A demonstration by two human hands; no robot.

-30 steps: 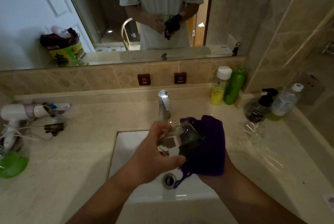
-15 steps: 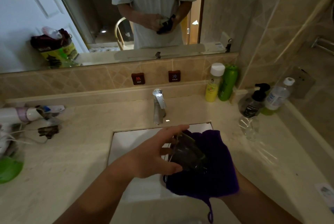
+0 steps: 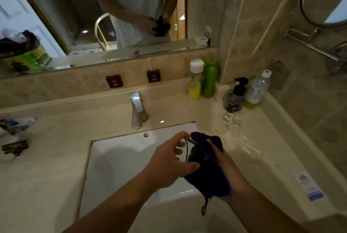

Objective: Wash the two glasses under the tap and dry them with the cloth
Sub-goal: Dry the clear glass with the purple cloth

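Over the white sink [image 3: 116, 159], my left hand [image 3: 169, 163] grips a clear glass [image 3: 189, 151] by its rim and side. A dark purple cloth [image 3: 208, 172] wraps most of that glass. My right hand [image 3: 221, 159] is under the cloth and holds it against the glass; only its wrist and edge show. A second clear glass [image 3: 234, 123] stands on the counter to the right, near the bottles. The chrome tap [image 3: 137, 108] stands behind the basin, with no water visibly running.
Yellow and green bottles [image 3: 202, 80], a black pump bottle [image 3: 236, 95] and a clear bottle [image 3: 259, 88] crowd the back right corner. Small items lie at the counter's left edge [image 3: 15, 138]. A round wall mirror and rail [image 3: 319, 16] hang at right.
The cloth has bunched tighter round the glass, and both hands have turned it so its rim faces left. The view has shifted closer and to the right.
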